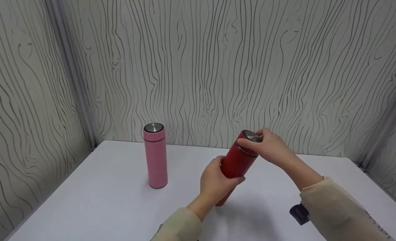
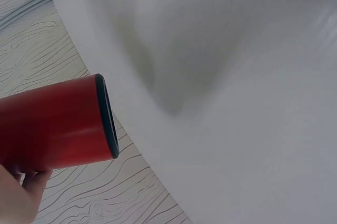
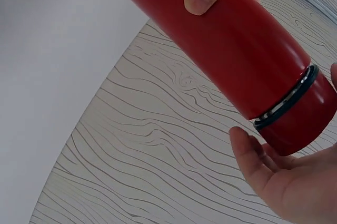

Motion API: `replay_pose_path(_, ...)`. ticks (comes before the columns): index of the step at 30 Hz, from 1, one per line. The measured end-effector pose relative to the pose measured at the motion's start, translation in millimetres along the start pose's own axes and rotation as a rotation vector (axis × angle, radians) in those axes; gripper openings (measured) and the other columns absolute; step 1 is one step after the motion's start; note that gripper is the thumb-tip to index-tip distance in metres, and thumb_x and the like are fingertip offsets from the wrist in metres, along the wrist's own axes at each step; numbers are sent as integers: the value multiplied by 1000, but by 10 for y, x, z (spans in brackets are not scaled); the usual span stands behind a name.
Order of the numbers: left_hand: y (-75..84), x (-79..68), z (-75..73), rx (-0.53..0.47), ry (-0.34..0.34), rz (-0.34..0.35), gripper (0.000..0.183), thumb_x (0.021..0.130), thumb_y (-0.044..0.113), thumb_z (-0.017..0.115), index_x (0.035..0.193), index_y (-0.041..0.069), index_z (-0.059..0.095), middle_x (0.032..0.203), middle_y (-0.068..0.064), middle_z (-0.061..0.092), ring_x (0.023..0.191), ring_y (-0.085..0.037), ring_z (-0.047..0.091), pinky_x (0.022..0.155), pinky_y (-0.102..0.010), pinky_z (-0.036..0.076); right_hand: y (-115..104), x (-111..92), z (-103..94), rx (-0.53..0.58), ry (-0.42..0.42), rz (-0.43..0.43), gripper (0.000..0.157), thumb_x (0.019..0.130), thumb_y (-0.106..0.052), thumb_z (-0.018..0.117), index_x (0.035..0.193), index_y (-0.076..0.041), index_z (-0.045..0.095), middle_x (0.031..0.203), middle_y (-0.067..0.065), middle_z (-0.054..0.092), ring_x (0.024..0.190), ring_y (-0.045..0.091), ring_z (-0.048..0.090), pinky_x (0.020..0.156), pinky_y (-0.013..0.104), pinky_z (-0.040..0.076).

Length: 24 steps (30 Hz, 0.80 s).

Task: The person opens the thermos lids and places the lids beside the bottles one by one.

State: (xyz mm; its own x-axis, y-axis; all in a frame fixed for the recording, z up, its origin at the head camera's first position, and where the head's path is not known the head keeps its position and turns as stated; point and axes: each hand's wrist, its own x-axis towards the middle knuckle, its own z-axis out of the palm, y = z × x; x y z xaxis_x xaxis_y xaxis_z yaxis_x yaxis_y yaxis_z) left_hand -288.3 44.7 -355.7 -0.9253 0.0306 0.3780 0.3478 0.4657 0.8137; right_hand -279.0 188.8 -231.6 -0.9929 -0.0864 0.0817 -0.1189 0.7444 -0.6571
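A red thermos (image 1: 236, 162) is tilted above the white table, its top leaning to the right. My left hand (image 1: 215, 180) grips its body, with the thumb across the near side. At the top, my right hand (image 1: 272, 146) holds the red lid (image 3: 303, 121) between thumb and fingers. A silver line and a dark ring (image 3: 287, 100) show at the seam between lid and body in the right wrist view. The lid's top is a silver disc (image 1: 252, 136). In the left wrist view the dark-rimmed base (image 2: 108, 118) of the thermos is seen off the table.
A pink thermos (image 1: 156, 160) stands upright on the white table (image 1: 110, 201), left of my hands, with its silver-topped lid on. Wood-grain patterned panels (image 1: 184, 67) enclose the table at the back and both sides.
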Motion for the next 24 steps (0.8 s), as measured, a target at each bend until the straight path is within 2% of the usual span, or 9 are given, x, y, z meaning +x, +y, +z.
replay_pose_path(3, -4, -1, 7, -4, -4, -4, 59, 70, 34, 81, 120, 21, 53, 111, 5, 63, 103, -14, 58, 86, -35, 53, 6, 5, 4, 17, -7, -24, 67, 89, -37, 55, 135, 7, 31, 128, 27, 49, 116, 40, 51, 94, 51, 47)
replay_pose_path(5, -7, 1, 12, -4, -6, -13, 59, 69, 34, 81, 120, 21, 53, 111, 6, 63, 103, -14, 58, 86, -35, 53, -1, 7, 6, 26, -25, -29, 72, 89, -34, 54, 141, 7, 24, 134, 28, 44, 121, 42, 47, 96, 53, 45)
replay_pose_path(7, -11, 4, 17, -5, -4, -16, 59, 69, 34, 81, 120, 21, 53, 112, 6, 63, 103, -14, 58, 86, -35, 53, -7, 6, 5, 17, -32, -17, 80, 89, -38, 54, 143, 7, 18, 137, 29, 40, 124, 43, 43, 97, 54, 43)
replay_pose_path(11, -15, 10, 18, -8, -4, -18, 59, 70, 34, 80, 121, 21, 53, 112, 6, 63, 104, -14, 58, 86, -35, 53, 2, 15, 12, -8, 1, 20, 80, 86, -51, 56, 136, 5, 29, 130, 26, 48, 118, 40, 49, 94, 52, 46)
replay_pose_path(14, -19, 13, 19, -8, -11, -18, 59, 70, 34, 80, 121, 21, 53, 112, 6, 62, 104, -14, 58, 86, -35, 53, 22, 25, 19, 2, 27, 3, 68, 87, -46, 57, 128, 5, 38, 123, 24, 54, 111, 37, 54, 91, 48, 49)
replay_pose_path(19, -31, 16, 21, -2, -15, -22, 59, 70, 34, 80, 121, 21, 53, 112, 6, 63, 103, -14, 59, 87, -36, 53, 33, 18, -1, 43, 68, -60, 61, 89, -34, 56, 132, 5, 36, 126, 25, 50, 115, 40, 52, 93, 50, 48)
replay_pose_path(24, -42, 27, -2, -15, 2, -41, 61, 69, 35, 81, 121, 22, 53, 112, 6, 62, 104, -15, 59, 87, -37, 52, 44, -21, -94, 128, 119, -73, 67, 90, -41, 55, 136, 3, 33, 130, 23, 47, 119, 38, 47, 98, 51, 44)
